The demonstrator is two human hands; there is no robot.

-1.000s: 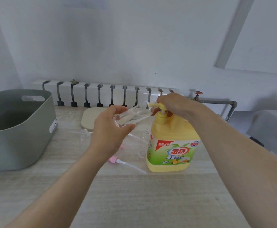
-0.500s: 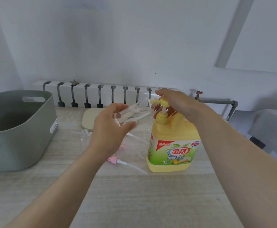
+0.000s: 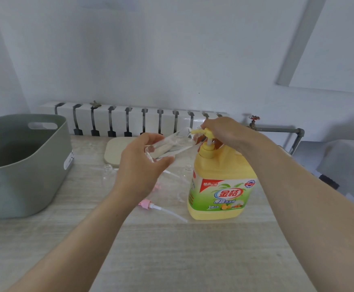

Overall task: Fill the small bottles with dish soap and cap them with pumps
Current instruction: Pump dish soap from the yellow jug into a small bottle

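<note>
Change: the jug pump (image 3: 201, 131) had risen since a second earlier, baring its white stem; the right hand (image 3: 224, 131) rode up with it.
Left hand (image 3: 138, 165): fingers and thumb curled round the bottle (image 3: 169, 145) at its base end, tilting it so the mouth met the spout, apparently to catch the soap.
Bottle: in the air over the middle of the counter (image 3: 172, 249), just left of the jug (image 3: 220, 186), neck reaching past the fingers toward the spout.
Right hand: fingers curled over the jug pump, placed to press again.
Jug: upright toward the counter's right edge.
Waiting: a pink pump (image 3: 146, 204) lay near the jug's base, uncapped work ahead.
Bin (image 3: 24, 165): at the counter's left edge.
</note>
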